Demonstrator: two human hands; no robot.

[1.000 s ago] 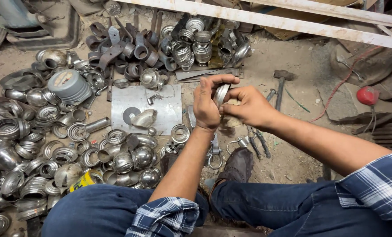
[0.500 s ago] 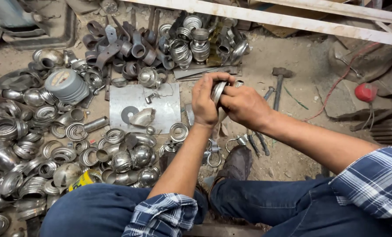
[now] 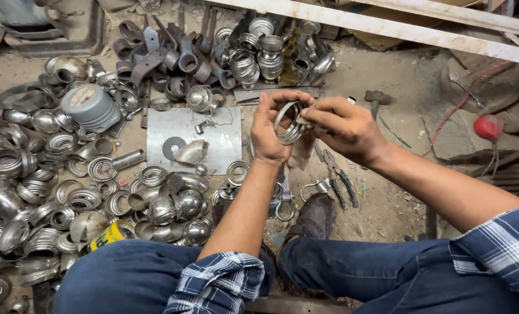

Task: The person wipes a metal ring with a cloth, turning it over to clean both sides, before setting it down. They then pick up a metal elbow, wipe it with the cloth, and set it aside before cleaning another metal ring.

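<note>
A shiny stepped metal ring [image 3: 288,122] is held up between both hands above the dirt floor. My left hand [image 3: 271,131] grips its left rim with fingers curled round it. My right hand [image 3: 346,128] pinches the right side of the same ring with thumb and fingers. Directly below the hands lie pliers [image 3: 338,174] and a few loose rings. A flat steel sheet [image 3: 213,131] lies just left of my left hand, with a washer and a small curved metal piece on it.
Piles of metal rings, cups and domes [image 3: 67,192] cover the floor at left. More stacked rings and brackets [image 3: 248,52] lie at the top. A hammer [image 3: 377,99] and a red tool [image 3: 487,127] lie to the right. My shoe [image 3: 315,218] and knees fill the bottom.
Both hands have stayed together on the ring, turning it slightly; the right hand's fingers have shifted along its rim. Nothing else has moved.
</note>
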